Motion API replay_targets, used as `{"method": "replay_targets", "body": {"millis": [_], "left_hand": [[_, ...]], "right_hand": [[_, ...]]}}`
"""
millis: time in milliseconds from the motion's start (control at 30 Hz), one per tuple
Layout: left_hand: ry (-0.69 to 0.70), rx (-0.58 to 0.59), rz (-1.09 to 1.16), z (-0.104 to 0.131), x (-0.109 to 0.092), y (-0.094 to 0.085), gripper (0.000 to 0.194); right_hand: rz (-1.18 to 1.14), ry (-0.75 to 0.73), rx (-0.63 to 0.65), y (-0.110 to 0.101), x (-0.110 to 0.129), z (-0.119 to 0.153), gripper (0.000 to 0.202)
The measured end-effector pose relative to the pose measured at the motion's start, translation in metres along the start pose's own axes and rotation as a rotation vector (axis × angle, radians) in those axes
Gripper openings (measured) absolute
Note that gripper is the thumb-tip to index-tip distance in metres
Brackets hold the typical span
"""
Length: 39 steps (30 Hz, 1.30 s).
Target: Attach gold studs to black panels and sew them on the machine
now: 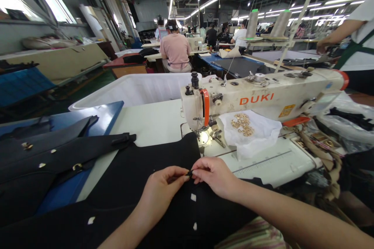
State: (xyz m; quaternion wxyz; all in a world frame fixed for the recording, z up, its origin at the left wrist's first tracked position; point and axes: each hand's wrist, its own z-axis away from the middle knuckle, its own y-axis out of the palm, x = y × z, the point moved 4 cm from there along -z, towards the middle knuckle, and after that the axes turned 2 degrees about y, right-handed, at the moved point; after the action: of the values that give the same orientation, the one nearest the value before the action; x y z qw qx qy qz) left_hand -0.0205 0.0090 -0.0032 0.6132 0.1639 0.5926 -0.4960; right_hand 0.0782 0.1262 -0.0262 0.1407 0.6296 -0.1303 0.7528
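Black panel [163,155] is lying under the fingers [175,170], its far edge reaching the sewing machine [263,103] just ahead. Bare worktop [146,120] is leaving open room ahead and left of the fingers; the sewing machine is closing it off ahead-right. The left hand [157,186] and right hand [217,177] are meeting from either side, backs upward, thumbs and forefingers clamping a small dark piece [190,172]. Gold-coloured fittings [242,124] are resting on a white sheet [261,128] right of and beyond the fingers; a white bin [137,88] is standing beyond the worktop, and a person in pink [177,48] is sitting farther ahead.
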Motion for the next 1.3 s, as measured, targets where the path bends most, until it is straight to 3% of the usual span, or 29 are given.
{"method": "replay_targets", "body": {"millis": [133,200,333,400,467,600,733,867,1067,1200,1300], "left_hand": [[0.003,0.19,-0.062,-0.01,-0.003,-0.012,0.03],[0.046,0.229,-0.082,-0.025,-0.007,-0.021,0.034],[0.379,0.042,-0.395,-0.057,-0.015,-0.029,0.038],[0.558,0.054,-0.598,-0.063,-0.014,-0.018,0.043],[0.636,0.103,-0.747,-0.059,-0.007,-0.005,0.045],[0.603,0.072,-0.877,-0.037,0.008,0.008,0.046],[0.548,0.022,-0.868,-0.02,0.013,0.012,0.048],[0.508,-0.028,-0.767,-0.018,0.015,0.01,0.057],[0.512,-0.054,-0.752,-0.02,0.021,0.006,0.064],[0.58,-0.086,-0.787,-0.023,0.017,0.004,0.051],[0.669,-0.194,-0.771,-0.03,0.007,0.005,0.029]], "right_hand": [[0.033,-0.024,0.014,0.003,-0.003,-0.002,0.007],[0.031,-0.025,0.021,0.004,-0.004,-0.004,0.006],[0.047,-0.027,0.018,0.008,-0.005,-0.006,0.008],[0.059,-0.03,0.007,0.009,-0.005,-0.003,0.009],[0.029,-0.006,0.017,0.011,-0.006,0.002,0.007],[-0.086,0.1,0.067,0.008,-0.007,0.011,0.004],[-0.011,0.167,-0.022,-0.009,-0.001,-0.004,0.005],[0.128,0.202,-0.086,-0.021,0.006,-0.035,0.011],[0.256,0.238,-0.026,-0.022,0.011,-0.06,0.014],[0.314,0.285,0.0,-0.023,0.012,-0.065,0.014],[0.33,0.318,0.016,-0.022,0.011,-0.067,0.015]]}}
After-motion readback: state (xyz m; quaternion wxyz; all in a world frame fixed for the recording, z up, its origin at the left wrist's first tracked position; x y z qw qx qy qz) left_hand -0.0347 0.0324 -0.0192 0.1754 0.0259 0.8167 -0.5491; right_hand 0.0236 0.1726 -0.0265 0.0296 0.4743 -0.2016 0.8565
